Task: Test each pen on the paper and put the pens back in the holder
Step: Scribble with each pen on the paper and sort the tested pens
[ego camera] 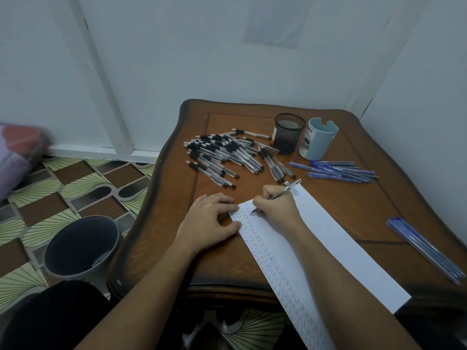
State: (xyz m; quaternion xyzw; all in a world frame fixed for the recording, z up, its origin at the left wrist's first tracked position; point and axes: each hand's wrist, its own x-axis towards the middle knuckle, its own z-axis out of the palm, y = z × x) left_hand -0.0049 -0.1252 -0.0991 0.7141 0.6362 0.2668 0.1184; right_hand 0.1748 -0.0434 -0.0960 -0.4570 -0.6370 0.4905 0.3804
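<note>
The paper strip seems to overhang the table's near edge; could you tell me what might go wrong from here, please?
1. The paper juts past the table edge, pinned only by the left hand; lifting it might let the sheet slide.
2. Blue pens lie near the right edge, so the right hand or forearm could knock them off.
3. Tested and untested pens could mix in the black pen pile.
</note>
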